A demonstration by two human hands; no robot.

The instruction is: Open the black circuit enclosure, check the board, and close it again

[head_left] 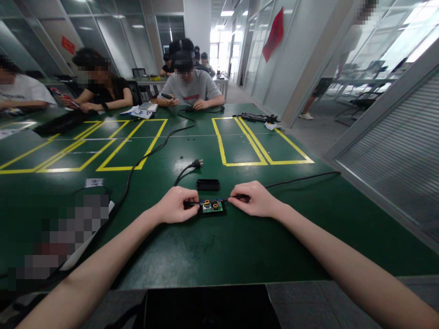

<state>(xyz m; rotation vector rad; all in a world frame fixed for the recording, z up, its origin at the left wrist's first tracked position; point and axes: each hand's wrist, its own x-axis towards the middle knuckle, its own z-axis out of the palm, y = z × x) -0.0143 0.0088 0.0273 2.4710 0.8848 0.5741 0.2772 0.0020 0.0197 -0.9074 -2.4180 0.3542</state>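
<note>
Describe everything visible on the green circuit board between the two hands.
The green circuit board is small and rectangular, lying face up in a shallow black case on the table. Copper-coloured ring coils and pale components stand on it; blue and yellow bits, apparently wires, show along its far edge. The left hand pinches a black cable at one end, the right hand another at the other. Whether any fingertip touches the board can't be told; markings are too small to read.
</note>
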